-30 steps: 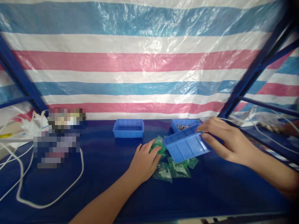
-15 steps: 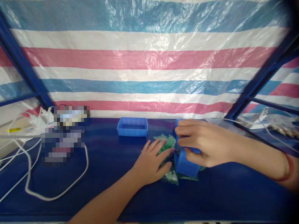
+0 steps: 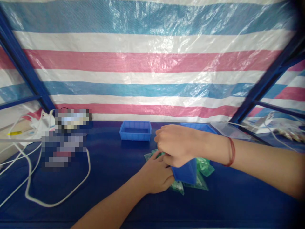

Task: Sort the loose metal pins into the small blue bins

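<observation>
My left hand reaches over a pile of green plastic bags, its visible fingers stretched out. The thumb side is against the left wall of a small blue bin, which sits tilted on the bags. Above it, my right hand is closed with fingers curled, crossing over the left fingertips and covering the bin's top. Whatever lies inside its fingers is hidden. More green bags show to the right of the bin.
Another blue bin stands at the table's back, and a further one shows partly behind my right hand. A clear plastic sheet lies back right. White cables loop at left beside blurred objects. Striped sheeting hangs behind.
My right hand has moved left, over my left fingers. My left fingers have drawn closer together. The tilted bin has shifted slightly left, uncovering more green bags on its right.
</observation>
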Demonstrator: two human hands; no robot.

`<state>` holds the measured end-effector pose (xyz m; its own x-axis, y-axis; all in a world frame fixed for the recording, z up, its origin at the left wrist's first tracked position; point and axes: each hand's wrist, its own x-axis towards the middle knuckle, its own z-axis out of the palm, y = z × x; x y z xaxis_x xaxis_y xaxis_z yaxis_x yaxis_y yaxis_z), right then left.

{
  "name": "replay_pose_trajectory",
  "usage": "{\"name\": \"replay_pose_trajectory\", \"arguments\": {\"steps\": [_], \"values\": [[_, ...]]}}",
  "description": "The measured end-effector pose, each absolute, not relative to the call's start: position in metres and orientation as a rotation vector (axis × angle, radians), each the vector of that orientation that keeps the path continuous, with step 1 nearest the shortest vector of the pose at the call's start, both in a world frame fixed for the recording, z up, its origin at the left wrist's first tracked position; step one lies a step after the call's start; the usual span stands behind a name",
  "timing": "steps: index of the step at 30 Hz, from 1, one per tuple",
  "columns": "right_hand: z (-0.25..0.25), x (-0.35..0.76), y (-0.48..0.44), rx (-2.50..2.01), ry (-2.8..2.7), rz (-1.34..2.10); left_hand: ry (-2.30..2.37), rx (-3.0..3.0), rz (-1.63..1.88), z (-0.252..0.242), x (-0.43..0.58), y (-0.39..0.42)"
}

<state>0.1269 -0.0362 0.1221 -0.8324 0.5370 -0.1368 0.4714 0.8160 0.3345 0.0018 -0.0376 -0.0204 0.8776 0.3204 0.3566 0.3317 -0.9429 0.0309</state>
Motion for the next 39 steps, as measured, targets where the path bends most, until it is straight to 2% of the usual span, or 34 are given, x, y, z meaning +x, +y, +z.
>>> {"name": "replay_pose_trajectory", "arguments": {"steps": [16, 26, 34, 36, 39], "values": [[0.138, 0.146, -0.031, 1.08, 2.607, 0.319, -0.609, -3.057, -0.733, -0.015, 0.002, -0.043], [0.162, 0.18, -0.019, 1.201, 2.586, 0.376, -0.662, -3.141, -0.659, -0.014, 0.001, -0.043], [0.208, 0.235, -0.009, 1.48, 2.849, 0.088, -0.801, -3.118, -0.753, 0.003, 0.004, -0.03], [0.206, 0.247, -0.002, 1.569, 2.924, 0.071, -0.901, -3.1, -0.736, 0.006, 0.011, -0.022], [0.181, 0.259, 0.012, 1.754, 2.993, 0.227, -1.07, -3.063, -0.722, 0.006, 0.027, -0.007]]}}
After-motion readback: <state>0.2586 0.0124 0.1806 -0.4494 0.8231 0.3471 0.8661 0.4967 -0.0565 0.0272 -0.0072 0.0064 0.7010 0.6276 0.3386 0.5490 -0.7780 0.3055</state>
